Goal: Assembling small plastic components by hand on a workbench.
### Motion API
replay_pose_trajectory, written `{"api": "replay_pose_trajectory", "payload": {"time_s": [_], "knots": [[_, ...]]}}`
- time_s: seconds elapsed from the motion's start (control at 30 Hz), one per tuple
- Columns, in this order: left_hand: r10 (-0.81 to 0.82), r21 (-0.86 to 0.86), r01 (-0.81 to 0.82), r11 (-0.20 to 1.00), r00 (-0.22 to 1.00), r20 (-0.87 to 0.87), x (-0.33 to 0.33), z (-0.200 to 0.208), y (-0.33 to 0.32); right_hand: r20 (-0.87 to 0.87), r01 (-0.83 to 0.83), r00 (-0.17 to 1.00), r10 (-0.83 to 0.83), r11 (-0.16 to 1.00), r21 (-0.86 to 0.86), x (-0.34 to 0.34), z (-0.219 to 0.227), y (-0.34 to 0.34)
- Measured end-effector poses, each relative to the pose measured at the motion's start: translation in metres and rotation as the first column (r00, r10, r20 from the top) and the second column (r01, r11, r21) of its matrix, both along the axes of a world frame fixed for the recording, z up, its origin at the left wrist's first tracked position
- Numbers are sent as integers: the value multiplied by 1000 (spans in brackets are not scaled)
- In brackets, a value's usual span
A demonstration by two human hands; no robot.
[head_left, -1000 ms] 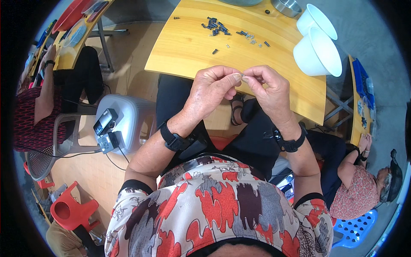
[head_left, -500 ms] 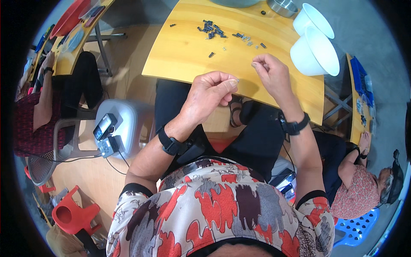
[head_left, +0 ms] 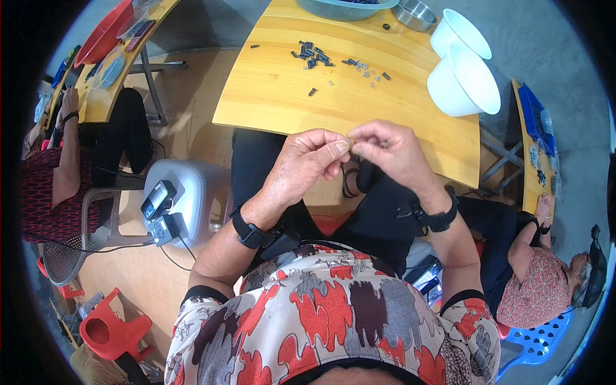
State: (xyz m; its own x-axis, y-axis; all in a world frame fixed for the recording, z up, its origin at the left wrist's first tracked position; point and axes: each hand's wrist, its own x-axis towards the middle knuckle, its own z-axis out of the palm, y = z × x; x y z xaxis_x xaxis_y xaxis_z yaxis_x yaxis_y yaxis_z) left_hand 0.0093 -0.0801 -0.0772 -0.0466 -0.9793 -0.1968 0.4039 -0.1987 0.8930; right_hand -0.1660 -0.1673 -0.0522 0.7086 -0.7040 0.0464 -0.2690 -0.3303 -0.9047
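Tiny piece — seemingly pinched in left grip, mostly hidden.

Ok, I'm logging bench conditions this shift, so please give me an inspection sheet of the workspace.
Surface: yellow wood-grain table
Job's things: small dark parts, mostly clustered; clear bits nearby
Clutter: two white tubs at the right; metal bowl and bluish basin toward the far edge
Hands: left hand pinches a tiny piece, unidentifiable; right hand close beside it, blurred
Cables: black cable on the left, reaching a small device
Surroundings: co-workers on both sides

Dark plastic-looking pieces, smooth wood-grained tabletop, shiny metal bowl
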Motion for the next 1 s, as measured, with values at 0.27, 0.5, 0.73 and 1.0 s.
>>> {"api": "replay_pose_trajectory", "payload": {"time_s": [0.27, 0.5, 0.73, 1.0], "knots": [[-79, -20, 78, 997, 994, -71, -7, 7, 8, 241, 52, 969, -63, 997, 54, -1, 0, 34], [-106, -39, 103, 994, 991, -87, -4, 11, 11, 286, 151, 951, -115, 982, -110, -4, -6, 38], [448, -232, -403, 886, 873, 194, 98, 21, -81, 327, 305, 894, -308, 950, 60, -16, -13, 36], [613, -173, -590, 789, 775, 154, 162, -18, -162, 295, 265, 911, -289, 957, 120, -24, -22, 35]]}}
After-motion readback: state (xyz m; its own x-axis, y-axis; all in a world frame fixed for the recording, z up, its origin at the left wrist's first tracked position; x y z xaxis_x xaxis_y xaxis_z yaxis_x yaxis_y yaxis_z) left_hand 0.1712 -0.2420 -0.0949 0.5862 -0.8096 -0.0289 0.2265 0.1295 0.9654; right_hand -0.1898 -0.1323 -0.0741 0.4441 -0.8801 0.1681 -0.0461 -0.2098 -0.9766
